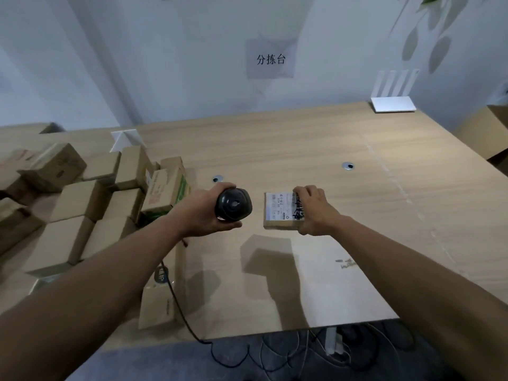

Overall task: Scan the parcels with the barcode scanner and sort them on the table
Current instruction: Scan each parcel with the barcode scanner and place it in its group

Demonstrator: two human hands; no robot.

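Left hand [204, 213] wraps round the black barcode scanner [234, 207], fingers curled over the top, thumb under, head of the scanner pointing toward the parcel. Right hand [316, 210] grips a small cardboard parcel [280, 211] by its right edge, fingers bent over the far side, thumb at the near corner; parcel is held up off the tabletop w/ its white label facing up, black scrawl across the right part of the label. Scanner & parcel sit just beside each other, not touching.

Wooden table [343, 149] fills most of the view. Pile of brown cardboard boxes [82, 199] covers the left side, stacked & tilted at odd angles, approx a dozen or more. One long box [160, 295] lies at the near edge under the left forearm, a black cable [178, 306] running across it & off the table edge. White router [393, 104] w/ flat antennas stands at the far right corner. Paper sign [270, 59] w/ three characters is taped to the wall. Two round grommets [348, 166] are set in the tabletop, mid-table.
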